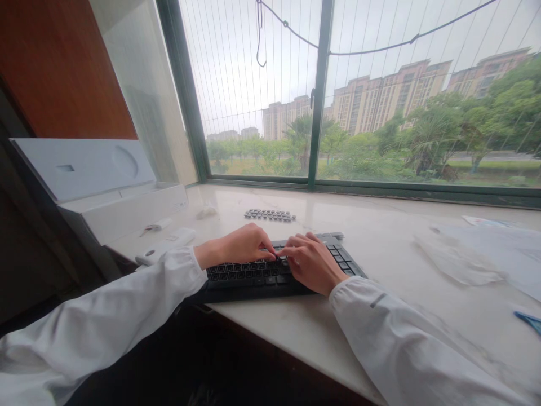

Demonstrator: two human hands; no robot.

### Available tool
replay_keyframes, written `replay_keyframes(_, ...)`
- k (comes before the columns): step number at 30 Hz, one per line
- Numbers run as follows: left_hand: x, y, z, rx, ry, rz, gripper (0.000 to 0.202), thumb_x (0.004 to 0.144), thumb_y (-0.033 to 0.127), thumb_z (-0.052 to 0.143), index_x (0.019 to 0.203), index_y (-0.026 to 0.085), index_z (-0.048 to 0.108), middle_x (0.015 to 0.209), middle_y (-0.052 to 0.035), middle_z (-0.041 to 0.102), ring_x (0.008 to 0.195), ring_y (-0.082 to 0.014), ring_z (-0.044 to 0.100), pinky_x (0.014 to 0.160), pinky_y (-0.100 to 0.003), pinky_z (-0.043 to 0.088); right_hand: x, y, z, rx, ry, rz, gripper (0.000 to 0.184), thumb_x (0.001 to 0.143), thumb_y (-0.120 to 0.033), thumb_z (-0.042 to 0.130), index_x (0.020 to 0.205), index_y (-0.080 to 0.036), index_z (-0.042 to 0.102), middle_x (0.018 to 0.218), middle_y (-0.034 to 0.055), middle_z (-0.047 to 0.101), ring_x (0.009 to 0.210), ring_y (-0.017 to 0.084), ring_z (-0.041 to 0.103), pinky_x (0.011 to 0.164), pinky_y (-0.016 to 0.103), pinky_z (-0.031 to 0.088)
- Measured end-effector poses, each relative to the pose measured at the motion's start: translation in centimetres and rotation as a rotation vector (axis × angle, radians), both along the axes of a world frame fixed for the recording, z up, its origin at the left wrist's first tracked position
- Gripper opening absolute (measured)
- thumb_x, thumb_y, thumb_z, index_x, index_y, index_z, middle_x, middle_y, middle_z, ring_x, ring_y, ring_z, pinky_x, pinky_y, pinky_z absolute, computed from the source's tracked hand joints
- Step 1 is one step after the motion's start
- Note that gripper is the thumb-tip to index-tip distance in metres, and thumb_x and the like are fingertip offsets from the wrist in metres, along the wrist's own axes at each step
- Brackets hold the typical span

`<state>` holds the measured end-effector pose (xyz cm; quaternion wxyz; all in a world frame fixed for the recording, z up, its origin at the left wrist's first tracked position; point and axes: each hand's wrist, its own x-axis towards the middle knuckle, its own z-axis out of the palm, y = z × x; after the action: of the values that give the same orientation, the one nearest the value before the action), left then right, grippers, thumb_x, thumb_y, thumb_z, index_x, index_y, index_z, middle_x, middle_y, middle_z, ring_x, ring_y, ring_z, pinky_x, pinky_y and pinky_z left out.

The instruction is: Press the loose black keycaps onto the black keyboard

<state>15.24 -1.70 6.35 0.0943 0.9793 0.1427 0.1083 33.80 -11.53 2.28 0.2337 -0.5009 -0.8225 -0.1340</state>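
A black keyboard [249, 290] lies on the pale marble-look sill, partly past its near edge. On its left part, several key positions show bare dark sockets, while caps sit on the right end. My left hand [240, 246] is closed in a pinch over the middle of the keyboard, with a small dark bit at its fingertips that I cannot name. My right hand [310, 260] is bent over the keys, its index fingertip meeting the left fingertips at the same spot; its thumb is partly hidden. Behind the keyboard, loose keycaps [270, 215] lie in rows.
An open white box [127, 208] stands at the left. Near it lie a white mouse-like object [150, 255] and crumpled clear plastic [207, 211]. Thin plastic sheeting [465, 262] and a blue item [528, 321] are at the right. The window frame [380, 189] borders the back.
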Motion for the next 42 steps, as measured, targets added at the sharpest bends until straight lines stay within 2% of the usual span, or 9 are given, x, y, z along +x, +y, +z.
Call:
replay_keyframes(10,0.0,0.3,-0.8,-0.117,-0.059,0.068,0.027,0.077,0.041,0.063,0.085,0.020,0.077,0.051,0.0025,0.056,0.051,-0.0060,0.040,0.051,-0.019,0.030,0.0,0.1,-0.1,0.008,0.012,0.005,0.030,0.079,-0.006,0.050,0.087,-0.025,0.071,0.082,0.0018,0.063,0.075,0.013,0.051,0.076,0.030,0.028)
replay_keyframes(19,-0.2,0.5,-0.5,-0.083,-0.048,-0.004,0.035,0.082,0.045,0.057,0.080,0.016,0.076,0.048,0.0028,0.050,0.049,-0.0052,0.032,0.048,-0.019,0.026,0.1,0.1,-0.3,-0.013,0.014,-0.002,0.034,0.079,-0.006,0.050,0.095,-0.027,0.072,0.083,0.0015,0.063,0.075,0.012,0.053,0.076,0.029,0.030)
replay_keyframes(23,-0.5,0.7,-0.4,-0.086,-0.025,-0.051,0.036,0.086,0.044,0.052,0.085,0.016,0.076,0.051,0.0021,0.053,0.050,-0.0051,0.033,0.049,-0.018,0.027,0.1,0.1,-0.3,-0.016,0.028,-0.001,0.036,0.078,-0.006,0.051,0.096,-0.027,0.072,0.084,0.0014,0.064,0.077,0.012,0.054,0.076,0.030,0.030)
replay_keyframes(28,-0.9,0.7,-0.4,0.051,-0.036,-0.113,0.027,0.087,0.034,0.051,0.094,0.022,0.075,0.053,0.0025,0.054,0.049,-0.0052,0.036,0.051,-0.019,0.029,0.1,0.1,-0.3,-0.028,0.043,0.004,0.036,0.078,-0.005,0.050,0.096,-0.027,0.072,0.083,0.0020,0.064,0.078,0.013,0.055,0.077,0.030,0.031)
replay_keyframes(33,-1.3,0.7,-0.3,0.225,-0.033,-0.183,0.026,0.089,0.031,0.049,0.101,0.027,0.072,0.058,0.0019,0.055,0.052,-0.0063,0.044,0.053,-0.019,0.031,0.1,0.1,-0.3,-0.023,0.059,0.015,0.037,0.078,-0.005,0.049,0.097,-0.027,0.072,0.083,0.0020,0.065,0.076,0.013,0.055,0.076,0.030,0.031)
replay_keyframes(37,-1.7,0.8,-0.4,0.307,-0.021,-0.240,0.026,0.089,0.027,0.049,0.104,0.027,0.070,0.063,0.0011,0.058,0.054,-0.0068,0.048,0.053,-0.019,0.034,0.1,0.1,-0.4,-0.007,0.056,0.012,0.035,0.079,-0.004,0.049,0.094,-0.026,0.072,0.081,0.0016,0.064,0.075,0.012,0.054,0.076,0.030,0.031)
replay_keyframes(42,-1.8,0.7,-1.0,0.394,-0.076,-0.255,0.025,0.087,0.027,0.049,0.099,0.026,0.071,0.062,0.0014,0.060,0.052,-0.0073,0.048,0.051,-0.022,0.033,0.1,0.0,-0.3,-0.007,0.051,0.018,0.033,0.080,-0.005,0.049,0.091,-0.025,0.073,0.081,0.0019,0.064,0.077,0.012,0.055,0.076,0.030,0.031)
